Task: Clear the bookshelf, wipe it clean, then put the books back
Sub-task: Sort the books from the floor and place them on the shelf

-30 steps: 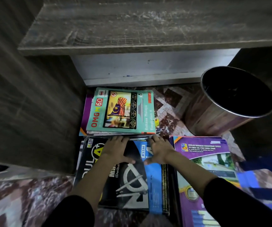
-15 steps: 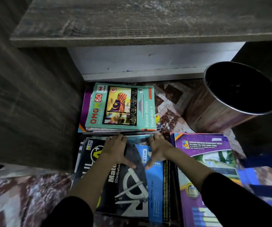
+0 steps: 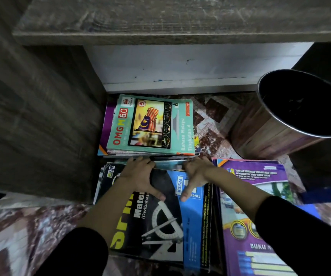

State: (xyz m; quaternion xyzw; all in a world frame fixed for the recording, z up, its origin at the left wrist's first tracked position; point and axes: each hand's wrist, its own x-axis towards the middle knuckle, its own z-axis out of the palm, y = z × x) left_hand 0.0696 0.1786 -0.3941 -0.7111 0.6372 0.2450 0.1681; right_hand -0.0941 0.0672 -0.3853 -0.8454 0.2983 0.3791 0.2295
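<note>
Black maths book (image 3: pixel 160 226) tops a stack on the floor. Left hand (image 3: pixel 140 176) and right hand (image 3: pixel 196 176) grip its far edge, fingers curled over, thumbs splayed on the cover. Teal book stack (image 3: pixel 150 126) just beyond it; purple book (image 3: pixel 270 176) just right; metal bin (image 3: pixel 300 116) beyond-right.

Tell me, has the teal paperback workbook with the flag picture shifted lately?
No. The teal paperback workbook lies just as close to the white bottom board of the bookshelf as before; only the view shifted.
</note>
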